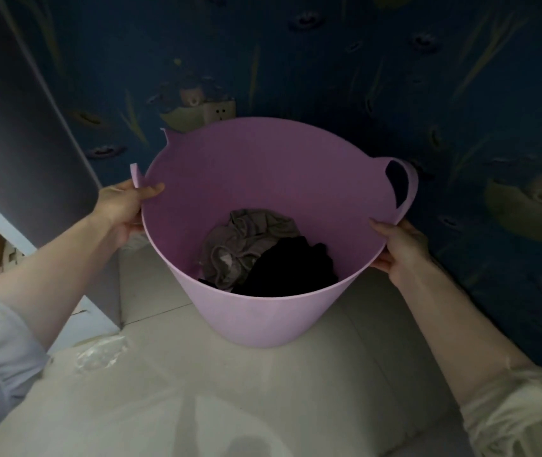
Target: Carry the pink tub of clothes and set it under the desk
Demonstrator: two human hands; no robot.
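The space I look into is dim and bluish, the wallpaper (395, 77) murky and soft. Brighter light falls from the left and behind me onto the floor tiles (263, 390), which show pale glare. Edges bend with wide-angle distortion, and fine detail is grainy.

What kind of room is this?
Probably a bedroom or another room at home: dark blue patterned wallpaper with a wall socket, a pale tiled floor, and a pink tub holding clothes.
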